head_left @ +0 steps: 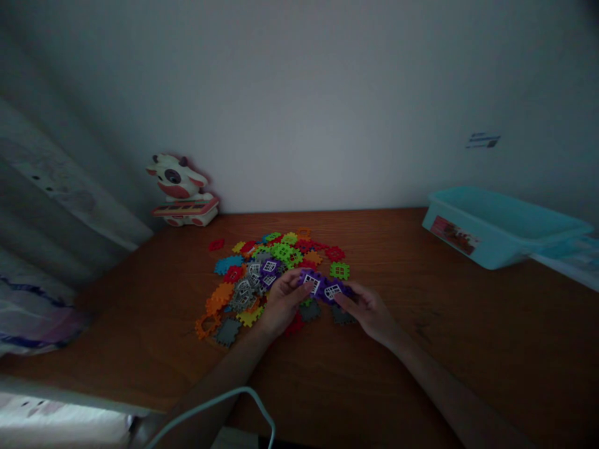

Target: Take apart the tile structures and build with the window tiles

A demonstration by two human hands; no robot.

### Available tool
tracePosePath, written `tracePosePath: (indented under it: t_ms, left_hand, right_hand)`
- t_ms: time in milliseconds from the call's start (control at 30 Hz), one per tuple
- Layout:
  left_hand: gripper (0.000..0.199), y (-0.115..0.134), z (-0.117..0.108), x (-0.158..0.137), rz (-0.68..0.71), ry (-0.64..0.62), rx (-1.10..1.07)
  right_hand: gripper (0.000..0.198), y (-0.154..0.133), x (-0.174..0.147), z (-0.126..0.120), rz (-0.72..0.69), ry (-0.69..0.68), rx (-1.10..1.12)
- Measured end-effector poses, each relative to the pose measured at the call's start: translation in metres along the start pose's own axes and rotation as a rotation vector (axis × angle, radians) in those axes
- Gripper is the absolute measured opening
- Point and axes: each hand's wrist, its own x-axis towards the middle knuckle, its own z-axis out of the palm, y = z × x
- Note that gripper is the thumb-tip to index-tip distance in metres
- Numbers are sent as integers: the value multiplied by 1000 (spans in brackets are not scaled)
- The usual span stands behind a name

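Observation:
My left hand [283, 300] pinches a purple toothed building tile with a white window frame [312, 285]. In my right hand [367, 308] is a second purple window tile [333, 291], its edge touching the first; I cannot tell whether their teeth are locked. Both are held over the front right of a heap of colourful toothed tiles. Close to my left hand lie more purple window tiles [270, 268] and grey window tiles [244, 294]. Grey square tiles [344, 315] lie partly hidden under my hands.
A toy cow with a keyboard [183, 190] stands at the back left by the wall. On the right is a light blue plastic bin [486, 227]. A white cable [234, 394] loops across the front, and a curtain [56, 181] hangs at left.

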Motion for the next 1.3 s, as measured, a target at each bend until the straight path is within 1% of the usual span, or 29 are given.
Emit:
tracePosePath:
  t_ms: [133, 233, 333, 400, 467, 567, 600, 667, 733, 800, 900, 933, 1000, 1067, 1133, 1200, 1233, 1267, 1300]
  left_hand:
    - [36, -1, -1, 0, 12, -8, 17]
    - [33, -4, -7, 1, 50, -1, 91]
    - [33, -5, -9, 2, 71, 11, 131]
    - [33, -4, -7, 1, 51, 8, 113]
    - [35, -1, -5, 1, 14, 20, 60]
    - [38, 10, -8, 4, 12, 109, -82]
    - [38, 15, -10, 6, 37, 148, -128]
    - [35, 24, -17, 11, 107, 217, -182]
    - [31, 30, -23, 15, 162, 263, -205]
    - [27, 33, -27, 18, 182, 288, -228]
    - [21, 30, -26, 19, 136, 306, -270]
    - [18, 29, -25, 19, 101, 306, -280]
    - [15, 25, -20, 18, 13, 292, -281]
    - [15, 22, -15, 14, -84, 261, -259]
    - [16, 19, -9, 10, -176, 206, -238]
    - [17, 16, -3, 4, -270, 115, -233]
    - [21, 14, 0, 2, -319, 62, -232]
    - [27, 12, 2, 0, -364, 9, -230]
    - [32, 9, 4, -2, -398, -35, -226]
  right_hand:
    - [44, -1, 1, -2, -8, -11, 12]
    - [42, -2, 1, -2, -18, -6, -30]
    - [39, -2, 1, -2, -59, 23, -78]
    - [40, -2, 0, -2, -59, 20, -63]
    - [42, -2, 0, -4, -25, -4, -16]
    - [41, -1, 2, -11, 18, 15, 108]
    - [40, 0, 3, -13, 25, 53, 170]
    - [40, 2, 8, -20, 26, 182, 292]
    - [40, 4, 14, -27, 11, 362, 353]
    - [39, 8, 20, -35, -10, 558, 363]
    - [39, 14, 26, -48, -11, 764, 410]
    - [39, 16, 27, -51, -14, 804, 427]
    - [41, 18, 27, -54, -34, 840, 405]
    - [44, 16, 24, -51, -72, 841, 277]
    - [47, 10, 18, -42, -136, 810, 76]
    - [46, 2, 10, -30, -267, 742, -155]
    - [44, -2, 5, -23, -355, 679, -276]
    - [43, -5, 1, -16, -429, 587, -377]
    - [43, -7, -3, -9, -481, 444, -469]
